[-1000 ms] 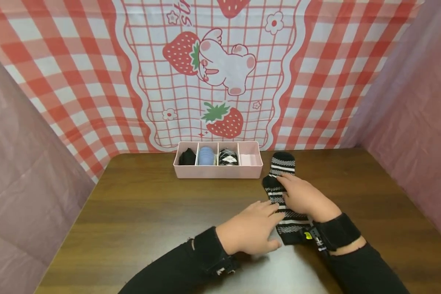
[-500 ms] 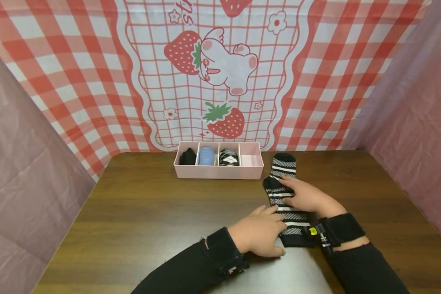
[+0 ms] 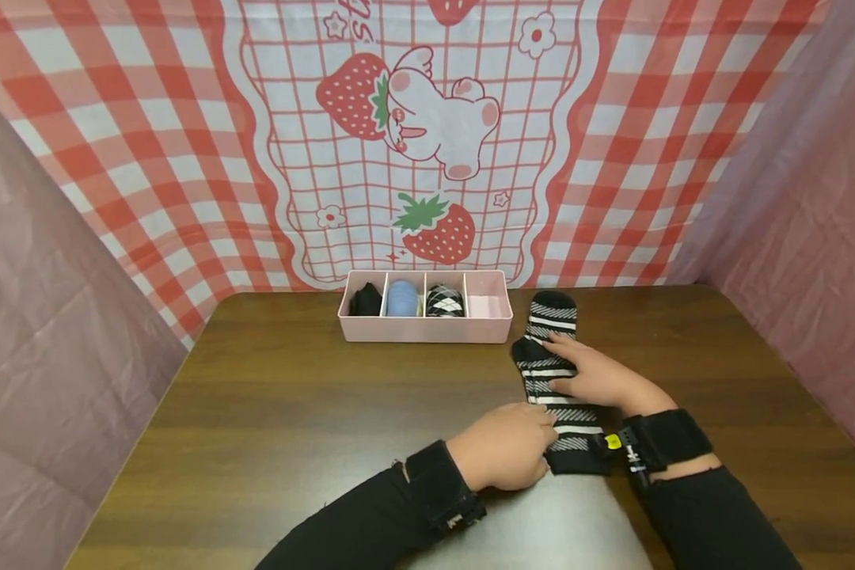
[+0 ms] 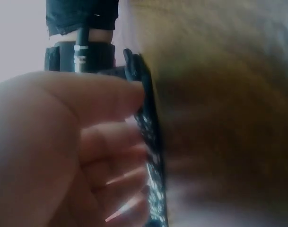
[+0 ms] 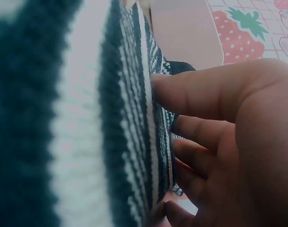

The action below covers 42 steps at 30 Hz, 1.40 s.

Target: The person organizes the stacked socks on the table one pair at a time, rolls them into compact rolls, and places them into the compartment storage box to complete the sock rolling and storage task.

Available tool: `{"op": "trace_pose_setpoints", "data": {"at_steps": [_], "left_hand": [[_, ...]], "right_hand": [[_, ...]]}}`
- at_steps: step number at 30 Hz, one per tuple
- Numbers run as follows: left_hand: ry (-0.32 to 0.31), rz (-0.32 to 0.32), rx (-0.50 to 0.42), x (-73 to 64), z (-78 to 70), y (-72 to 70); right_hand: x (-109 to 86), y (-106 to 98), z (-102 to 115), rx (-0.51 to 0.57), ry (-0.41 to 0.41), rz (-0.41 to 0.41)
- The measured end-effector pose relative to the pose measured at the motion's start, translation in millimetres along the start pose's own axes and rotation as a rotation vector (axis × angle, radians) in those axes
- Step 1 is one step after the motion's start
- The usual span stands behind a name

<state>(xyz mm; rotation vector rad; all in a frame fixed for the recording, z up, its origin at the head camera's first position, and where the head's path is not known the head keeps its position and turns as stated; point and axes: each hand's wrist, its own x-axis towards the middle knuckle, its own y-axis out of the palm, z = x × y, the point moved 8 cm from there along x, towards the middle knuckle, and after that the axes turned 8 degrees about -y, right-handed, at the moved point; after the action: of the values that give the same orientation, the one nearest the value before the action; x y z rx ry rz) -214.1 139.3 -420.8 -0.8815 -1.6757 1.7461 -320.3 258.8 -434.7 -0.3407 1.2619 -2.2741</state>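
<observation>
A black-and-white striped sock (image 3: 573,416) lies flat on the wooden table, toe pointing to the back and dark cuff toward the front. My left hand (image 3: 509,446) is at the sock's left edge near the cuff. In the left wrist view the thumb (image 4: 127,98) reaches the cuff end, apart from the fingers, whose tips touch the sock farther along. The right hand (image 3: 602,380) rests on the sock's middle and heel with fingers spread. In the right wrist view its thumb (image 5: 196,92) and fingertips touch the striped knit.
A pink divided box (image 3: 427,329) stands at the back, left of the sock's toe. Its compartments hold a black bundle (image 3: 366,300), a blue rolled bundle (image 3: 402,298) and a black-and-white argyle bundle (image 3: 445,301); the rightmost is bare. A checked strawberry cloth (image 3: 613,158) hangs behind the table.
My left hand has shifted right against the sock's edge, and its fingers are now more bent. The right hand has moved slightly right and stays on the sock.
</observation>
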Motion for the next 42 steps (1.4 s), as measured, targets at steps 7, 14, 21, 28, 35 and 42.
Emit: {"op": "trace_pose_setpoints", "data": {"at_steps": [7, 14, 21, 28, 35, 42], "left_hand": [[0.025, 0.010, -0.078, -3.1, 3.6, -2.9], [0.013, 0.052, -0.088, -8.3, 3.9, -3.9], [-0.004, 0.066, -0.070, -14.4, 1.9, -3.9], [-0.015, 0.099, -0.093, -20.4, 1.9, -2.4], [-0.015, 0.097, -0.094, -28.2, 1.6, -4.5], [-0.001, 0.064, -0.091, -38.1, 2.1, -3.2]], "right_hand": [[1.3, 3, 4, 0.000, -0.002, 0.008], [1.2, 4, 13, -0.029, -0.003, 0.000], [0.1, 8, 23, -0.055, -0.010, 0.009], [-0.3, 13, 28, -0.078, 0.008, 0.012], [-0.9, 13, 34, -0.092, -0.016, 0.009], [-0.6, 14, 45, -0.121, -0.045, 0.010]]}}
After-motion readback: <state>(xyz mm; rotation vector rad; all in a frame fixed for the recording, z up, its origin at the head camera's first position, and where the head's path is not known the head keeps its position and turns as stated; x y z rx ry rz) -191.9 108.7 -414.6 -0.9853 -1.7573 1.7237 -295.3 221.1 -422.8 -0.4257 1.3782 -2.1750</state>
